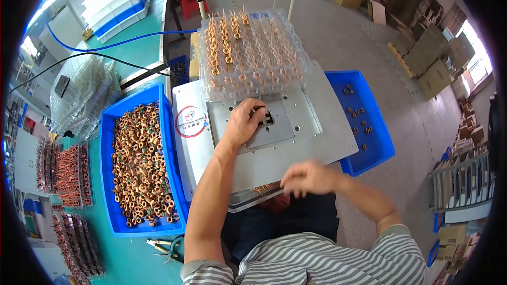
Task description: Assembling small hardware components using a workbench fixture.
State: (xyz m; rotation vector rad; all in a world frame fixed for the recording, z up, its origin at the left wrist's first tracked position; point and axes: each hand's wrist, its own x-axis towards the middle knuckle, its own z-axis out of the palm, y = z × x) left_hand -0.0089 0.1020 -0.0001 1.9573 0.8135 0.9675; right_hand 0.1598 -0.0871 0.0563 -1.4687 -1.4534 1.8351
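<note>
My left hand rests on the grey metal fixture plate, fingertips at the small dark slot block in its middle; whether it pinches a coil there is hidden. My right hand hovers at the plate's near edge, fingers curled together and blurred, just above some copper coils lying in the tray under the plate. A clear plastic blister tray holding rows of copper coils with upright leads sits at the far end of the plate.
A blue bin heaped with copper toroid coils stands to my left. A second blue bin with several coils is on my right. Clear stacked trays, coil racks, pliers and cables lie on the green bench.
</note>
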